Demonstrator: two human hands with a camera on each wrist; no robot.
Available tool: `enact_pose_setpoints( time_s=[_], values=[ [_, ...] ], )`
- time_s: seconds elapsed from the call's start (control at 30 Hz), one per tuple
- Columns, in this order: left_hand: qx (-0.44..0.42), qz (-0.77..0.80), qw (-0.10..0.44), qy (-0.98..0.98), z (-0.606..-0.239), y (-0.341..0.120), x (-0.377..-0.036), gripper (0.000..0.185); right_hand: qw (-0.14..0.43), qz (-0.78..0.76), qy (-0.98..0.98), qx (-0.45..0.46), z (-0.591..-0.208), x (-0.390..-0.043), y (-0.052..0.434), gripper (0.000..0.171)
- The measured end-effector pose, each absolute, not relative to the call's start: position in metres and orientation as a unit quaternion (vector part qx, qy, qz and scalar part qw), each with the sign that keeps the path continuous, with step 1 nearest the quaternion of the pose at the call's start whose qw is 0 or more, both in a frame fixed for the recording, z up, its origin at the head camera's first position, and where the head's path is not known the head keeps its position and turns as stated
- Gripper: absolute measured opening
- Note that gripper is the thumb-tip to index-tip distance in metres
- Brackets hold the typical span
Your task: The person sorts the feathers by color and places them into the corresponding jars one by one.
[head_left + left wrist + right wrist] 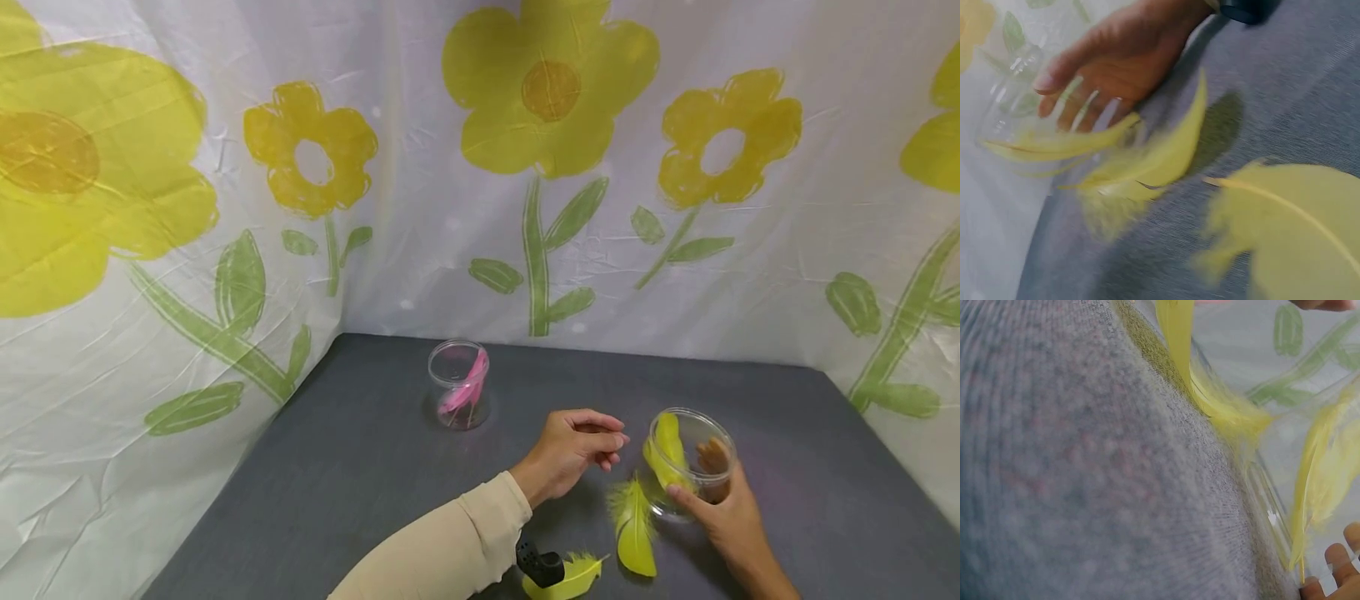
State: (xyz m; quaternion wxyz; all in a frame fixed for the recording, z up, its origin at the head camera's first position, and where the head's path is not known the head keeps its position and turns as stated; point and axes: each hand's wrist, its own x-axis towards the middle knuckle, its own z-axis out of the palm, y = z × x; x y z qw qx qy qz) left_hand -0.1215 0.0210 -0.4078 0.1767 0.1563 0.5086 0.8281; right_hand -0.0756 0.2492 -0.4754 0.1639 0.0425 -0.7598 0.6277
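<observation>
My left hand (573, 454) hovers over the dark table left of a clear plastic cup (692, 427), its fingers loosely bent with nothing visible between them. My right hand (731, 512) grips that cup from the right, thumb in front and fingers around the far side. Yellow feathers (667, 454) stand inside the cup, leaning to its left wall. One loose yellow feather (636, 537) lies just left of the cup's base. Nearer the front, another yellow feather (573, 577) is partly covered by the black wrist camera. In the left wrist view, the loose feather (1310, 231) looks large and close.
Farther back on the grey table (360, 467) stands a second clear cup (448, 371) with pink feathers (467, 393) in it. A white curtain (420, 250) with printed yellow flowers rises along the table's back and sides.
</observation>
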Motion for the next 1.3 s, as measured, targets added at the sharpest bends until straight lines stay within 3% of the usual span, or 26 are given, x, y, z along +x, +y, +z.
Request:
enact_pose_setpoints(
  time_s=[0.8,1.3],
  values=[
    [0.084,0.831,0.186,0.517,-0.452,-0.031,-0.078,0.022,0.157,0.618,-0.769,0.044,-0.472,-0.075,0.251,0.089],
    [0.002,0.816,0.146,0.560,-0.463,-0.075,-0.029,0.025,0.145,0.624,-0.767,0.037,-0.472,-0.074,0.251,0.091]
  ],
)
